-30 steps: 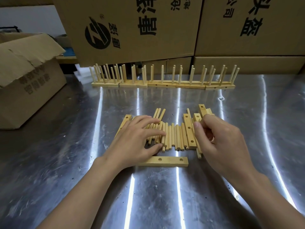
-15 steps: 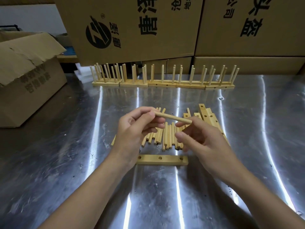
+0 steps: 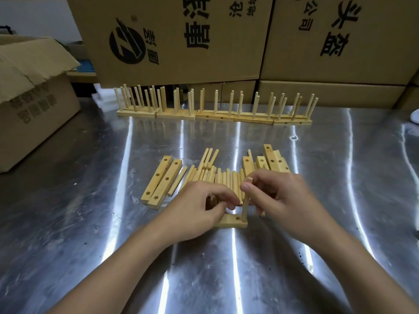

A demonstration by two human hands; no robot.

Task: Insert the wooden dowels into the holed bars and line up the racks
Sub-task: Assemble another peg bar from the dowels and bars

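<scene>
We see our left hand (image 3: 195, 209) and right hand (image 3: 285, 200) bare, our forearms (image 3: 127, 252) uncovered to the frame's lower edge, and fingernails (image 3: 246, 189) short and plain.

Steel table (image 3: 294, 245); open cardboard box (image 3: 34, 114) left; printed cartons (image 3: 181, 37) stacked behind.

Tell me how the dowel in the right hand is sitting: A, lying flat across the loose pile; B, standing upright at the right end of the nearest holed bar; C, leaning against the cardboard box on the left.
B: the right hand pinches the dowel upright, with its lower end at the right end of the nearest holed bar.
</scene>
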